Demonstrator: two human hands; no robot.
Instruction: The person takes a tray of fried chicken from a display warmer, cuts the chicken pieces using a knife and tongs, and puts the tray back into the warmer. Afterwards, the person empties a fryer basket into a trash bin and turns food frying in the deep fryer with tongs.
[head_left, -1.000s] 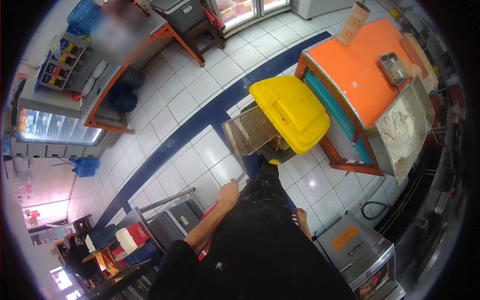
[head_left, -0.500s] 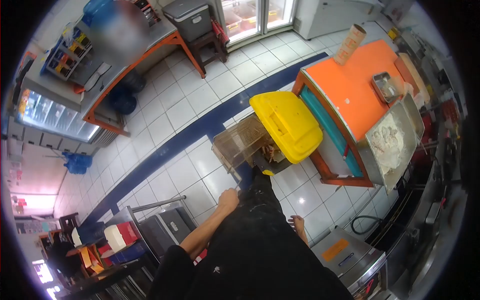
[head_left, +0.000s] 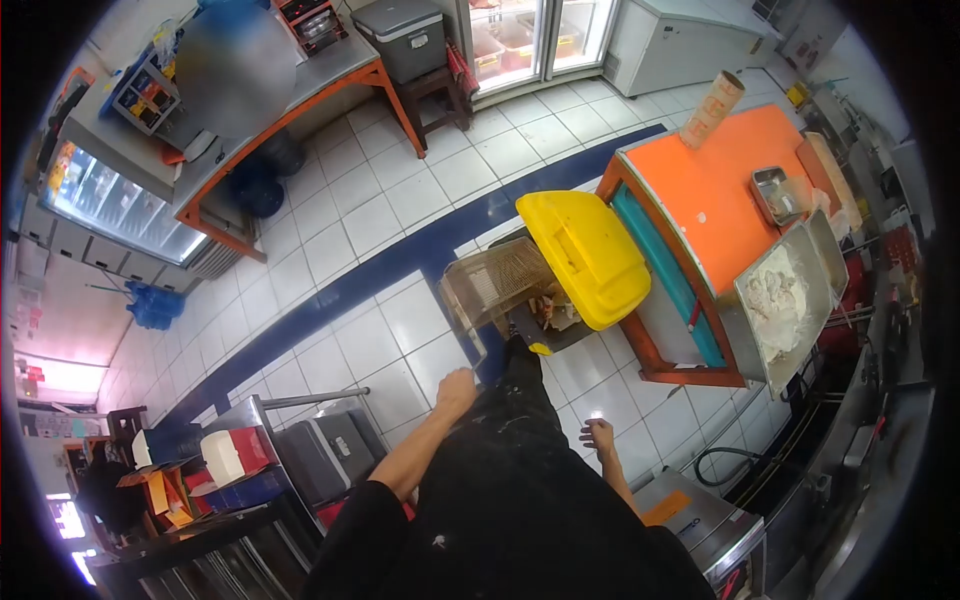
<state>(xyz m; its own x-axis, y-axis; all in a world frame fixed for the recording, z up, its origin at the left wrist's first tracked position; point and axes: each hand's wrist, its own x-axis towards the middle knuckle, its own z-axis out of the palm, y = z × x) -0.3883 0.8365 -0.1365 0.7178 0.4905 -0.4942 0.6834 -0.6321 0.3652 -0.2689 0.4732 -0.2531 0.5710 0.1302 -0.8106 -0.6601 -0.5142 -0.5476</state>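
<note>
My left hand [head_left: 457, 392] is closed in a fist around the handle end of a wire-mesh frying basket [head_left: 496, 275]. The basket is tilted, with its far end against the opening of a dark waste bin [head_left: 571, 336]. Scraps [head_left: 548, 312] show inside the bin. Its yellow lid [head_left: 588, 262] stands raised beside the basket. My right hand [head_left: 597, 436] hangs low at my side over the floor, fingers loosely bent and apart, holding nothing that I can see.
An orange-topped table [head_left: 700, 190] carries a paper-like tube [head_left: 713, 108] and a small metal pan [head_left: 776, 195]. A metal tray of white flour [head_left: 778, 305] sits at its near edge. A cart with a rail [head_left: 315, 397] is at left; a steel unit [head_left: 700, 510] at right. A person stands by the far counter.
My left hand and the frying basket have shifted slightly, the basket's mesh now more open to view. My right hand has risen a little and shows more of its forearm. The camera view has moved slightly.
</note>
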